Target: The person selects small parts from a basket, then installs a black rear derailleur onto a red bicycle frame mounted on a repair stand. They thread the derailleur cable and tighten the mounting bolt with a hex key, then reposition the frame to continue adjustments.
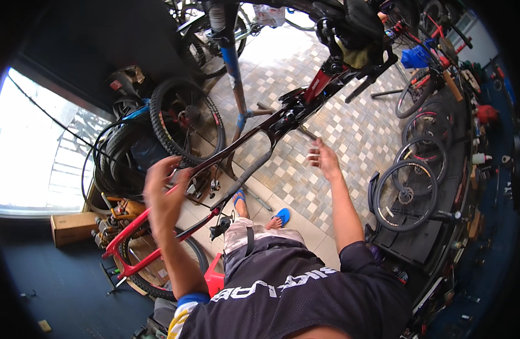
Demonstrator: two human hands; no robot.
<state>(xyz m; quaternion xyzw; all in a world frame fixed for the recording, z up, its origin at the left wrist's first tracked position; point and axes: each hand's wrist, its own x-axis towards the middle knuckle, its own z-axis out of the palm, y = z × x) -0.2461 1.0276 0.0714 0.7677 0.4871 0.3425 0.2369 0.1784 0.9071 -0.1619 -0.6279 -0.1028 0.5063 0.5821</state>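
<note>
A brown cardboard box (73, 227) sits on the floor at far left, under the bright window. A blue bin (416, 57) stands among parked bicycles at upper right. The left hand (165, 199) is raised, its fingers wrapped around the red-and-black bike frame (254, 135), which runs diagonally across the middle. The right hand (323, 158) hovers just beside the frame, fingers loosely spread, holding nothing.

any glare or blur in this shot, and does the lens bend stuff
Head view: the window at left is blown out white; the left hand on the bike frame is motion-blurred, the right hand sharper; fisheye curves the floor tiles, and the corners go black.
</note>
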